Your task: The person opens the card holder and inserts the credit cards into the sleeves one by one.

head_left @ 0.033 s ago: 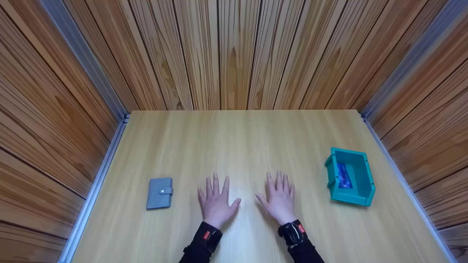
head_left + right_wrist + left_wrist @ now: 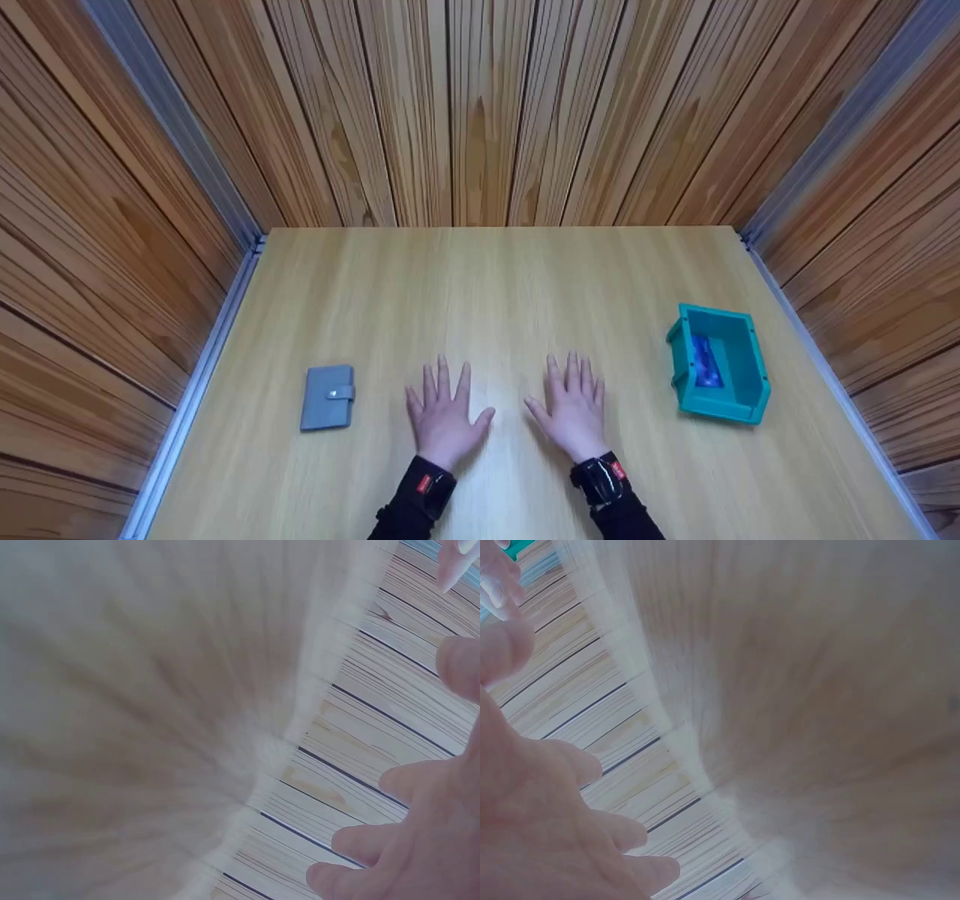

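My left hand [image 2: 445, 427] is palm down at the tabletop with its fingers straight and spread, holding nothing. To its left lies a small grey snap-strap wallet or notebook [image 2: 321, 397], closed and apart from the hand. Level with the left, my right hand [image 2: 575, 420] has straight fingers too and grips nothing. A teal plastic bin [image 2: 739, 364] stands farther right. Inside it, along its left side, lies a shiny blue item [image 2: 706, 361] whose kind I cannot make out. Both wrist views show the hands' palm side, the left fingers [image 2: 619, 829] and right fingers [image 2: 367, 840] with nothing between them.
Both hands are over a light wooden tabletop [image 2: 487, 292]. Wood-plank walls [image 2: 480, 112] enclose its back and sides, and metal rails [image 2: 196, 375] run along the side edges. Black straps [image 2: 426, 486] circle both wrists.
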Available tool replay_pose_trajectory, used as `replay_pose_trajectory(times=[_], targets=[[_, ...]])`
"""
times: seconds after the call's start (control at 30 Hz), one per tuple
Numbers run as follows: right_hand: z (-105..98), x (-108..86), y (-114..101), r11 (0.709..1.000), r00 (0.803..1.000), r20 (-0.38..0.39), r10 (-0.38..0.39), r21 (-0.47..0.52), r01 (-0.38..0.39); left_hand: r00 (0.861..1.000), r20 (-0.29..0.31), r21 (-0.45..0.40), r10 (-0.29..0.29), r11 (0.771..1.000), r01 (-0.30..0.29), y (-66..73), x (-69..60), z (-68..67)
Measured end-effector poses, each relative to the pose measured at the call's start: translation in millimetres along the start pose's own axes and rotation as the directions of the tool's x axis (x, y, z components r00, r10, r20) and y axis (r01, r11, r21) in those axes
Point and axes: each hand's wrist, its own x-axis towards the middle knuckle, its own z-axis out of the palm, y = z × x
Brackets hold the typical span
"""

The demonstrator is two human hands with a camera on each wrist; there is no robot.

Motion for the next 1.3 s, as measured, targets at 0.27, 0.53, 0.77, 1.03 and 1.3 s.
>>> replay_pose_trajectory(times=[0.27,0.53,0.77,1.03,1.3], targets=[[0,-0.1,-8,0.997,0.999,-0.021,-0.035,0.071,0.036,1.0,-0.02,-0.004,-0.007,1.0,0.007,0.5,-1.6,-2.6],[4,2.8,-39,0.907,0.988,0.093,-0.123,0.414,0.074,0.992,-0.13,-0.202,0.004,0.979,-0.03,-15.7,-7.0,-19.0],[16,3.6,-74,0.816,0.939,0.192,-0.285,0.563,0.132,0.982,-0.136,-0.37,-0.128,0.926,0.069,-60.7,-23.4,-43.9],[22,15.3,-111,0.827,0.891,0.297,-0.342,0.546,0.135,0.958,-0.129,-0.378,-0.257,0.906,0.192,-115.6,-37.8,-60.8],[35,27.8,-140,0.844,0.877,0.326,-0.352,0.515,0.148,0.92,-0.083,-0.376,-0.383,0.867,0.327,-151.6,-39.0,-77.0]])
